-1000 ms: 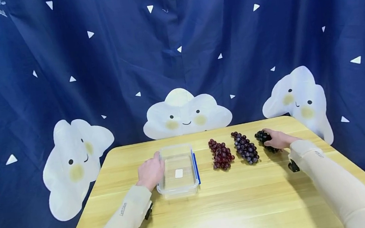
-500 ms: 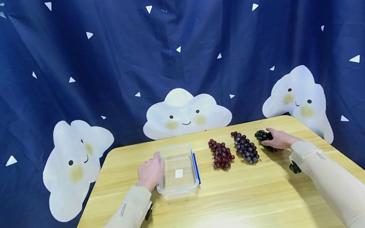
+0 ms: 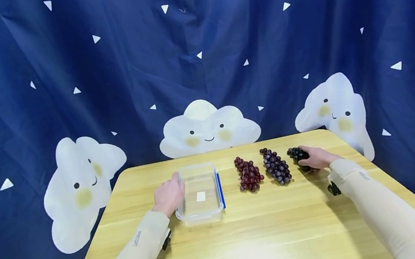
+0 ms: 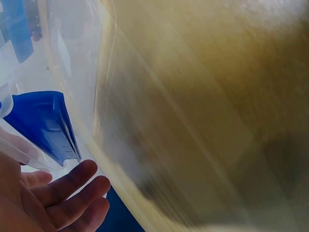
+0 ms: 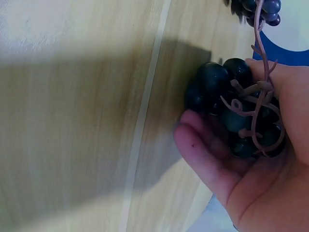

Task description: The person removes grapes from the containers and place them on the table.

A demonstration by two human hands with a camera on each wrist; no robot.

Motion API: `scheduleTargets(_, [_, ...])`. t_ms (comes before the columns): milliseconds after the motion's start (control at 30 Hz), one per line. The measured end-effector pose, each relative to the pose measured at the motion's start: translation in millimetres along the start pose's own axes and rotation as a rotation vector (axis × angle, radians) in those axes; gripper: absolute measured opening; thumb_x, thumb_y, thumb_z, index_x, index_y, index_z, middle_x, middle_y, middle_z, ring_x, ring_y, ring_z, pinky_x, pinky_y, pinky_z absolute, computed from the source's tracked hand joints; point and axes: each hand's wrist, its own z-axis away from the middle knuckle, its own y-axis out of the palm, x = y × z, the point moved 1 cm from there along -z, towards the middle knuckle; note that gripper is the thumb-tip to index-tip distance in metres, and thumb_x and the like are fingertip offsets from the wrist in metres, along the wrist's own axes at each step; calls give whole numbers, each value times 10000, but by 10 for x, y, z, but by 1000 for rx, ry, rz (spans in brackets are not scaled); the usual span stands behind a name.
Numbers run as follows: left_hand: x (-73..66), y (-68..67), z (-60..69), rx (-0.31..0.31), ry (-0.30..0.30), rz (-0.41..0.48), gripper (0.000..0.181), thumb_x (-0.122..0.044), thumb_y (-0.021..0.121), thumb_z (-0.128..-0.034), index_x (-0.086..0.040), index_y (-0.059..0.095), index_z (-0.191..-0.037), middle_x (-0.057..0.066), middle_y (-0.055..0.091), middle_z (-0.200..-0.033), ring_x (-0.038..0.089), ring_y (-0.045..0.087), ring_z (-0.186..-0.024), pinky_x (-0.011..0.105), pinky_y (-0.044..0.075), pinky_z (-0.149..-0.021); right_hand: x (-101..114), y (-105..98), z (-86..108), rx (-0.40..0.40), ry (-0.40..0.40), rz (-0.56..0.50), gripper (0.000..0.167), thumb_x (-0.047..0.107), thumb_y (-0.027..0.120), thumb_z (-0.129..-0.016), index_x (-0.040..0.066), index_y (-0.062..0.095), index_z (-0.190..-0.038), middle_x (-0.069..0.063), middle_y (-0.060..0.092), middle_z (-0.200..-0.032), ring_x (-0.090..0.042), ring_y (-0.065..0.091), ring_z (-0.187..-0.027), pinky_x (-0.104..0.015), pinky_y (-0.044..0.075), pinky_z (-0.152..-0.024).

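Observation:
My left hand (image 3: 169, 194) holds the left side of a clear plastic food container (image 3: 201, 215); its lid is not on top. In the left wrist view a blue latch flap (image 4: 42, 121) hangs by the wall, with my fingers (image 4: 79, 205) loosely bent beside it. At the table's far right, my right hand (image 3: 317, 158) grips a bunch of black grapes (image 3: 295, 152). The right wrist view shows those grapes (image 5: 215, 79) between thumb and fingers, their brown stem (image 5: 263, 92) facing the palm. Dark purple grapes (image 3: 277, 167) and red grapes (image 3: 250, 174) lie between the hands.
A light wooden table (image 3: 263, 229) carries everything. Along the container's right side runs a blue latch flap (image 3: 220, 190). Behind the table hangs a dark blue curtain (image 3: 129, 70) with white clouds.
The head view has shifted slightly. My right thumb and fingers have drawn a little closer together around the black grapes. My left hand and the container stay in place.

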Motion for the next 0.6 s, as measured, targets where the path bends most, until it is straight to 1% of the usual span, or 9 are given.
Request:
scheduleTargets(67, [1,9,11,3,-2,-1,487,-327,416,-1039,-80,450,-1458,222,719,-1019,357,704,-803,479,520,-563,-12,10,12,25,18,-18,768,283,596,-992,-123,223,-1526,-477,398,-1393,-512,593,-1115,-564,502,-919])
scheduleTargets(133, [-2,12,20,0,1,2,485,-326,419,-1038,-80,455,-1455,217,721,-1010,353,702,-794,474,519,-564,-18,8,23,55,60,-40,786,303,575,-1002,-113,182,-1542,-483,375,-1404,-459,645,-971,-524,550,-790])
scheduleTargets(167, [-4,12,21,-2,1,3,484,-329,414,-1039,-84,457,-1455,214,721,-1011,351,702,-797,472,519,-568,-23,1,24,61,73,-27,793,324,564,-1007,-120,180,-1539,-481,377,-1404,-464,646,-972,-527,550,-787])
scheduleTargets(233, [-11,9,22,-10,2,5,482,-324,420,-1037,-84,463,-1453,214,722,-1009,351,701,-794,471,517,-567,-36,-13,22,74,102,4,803,369,535,-1016,-137,182,-1530,-474,384,-1404,-511,631,-1013,-561,543,-823])
scheduleTargets(300, [-14,3,22,-14,-2,2,483,-318,421,-1035,-84,464,-1455,213,723,-1010,345,699,-787,468,515,-567,-52,-22,17,74,123,58,811,409,511,-1018,-165,215,-1509,-458,395,-1409,-575,552,-1148,-625,473,-947])
scheduleTargets(367, [-14,1,21,-13,-7,-3,485,-316,419,-1033,-87,464,-1459,212,723,-1015,337,695,-778,463,512,-562,-70,-26,15,59,128,118,823,439,497,-1017,-193,250,-1482,-449,404,-1407,-609,432,-1273,-662,377,-1044])
scheduleTargets(433, [-12,1,21,-8,-8,-5,488,-316,415,-1034,-87,461,-1462,211,722,-1017,329,691,-769,460,509,-557,-87,-19,19,45,142,131,823,449,487,-1017,-187,255,-1485,-442,389,-1426,-610,403,-1298,-673,356,-1057])
scheduleTargets(600, [-6,-3,21,-13,-1,-8,481,-328,405,-1039,-84,465,-1449,214,716,-1002,341,689,-767,478,511,-563,-79,-14,23,7,141,119,853,547,452,-1009,-124,293,-1510,-405,407,-1446,-593,423,-1294,-680,384,-1021])
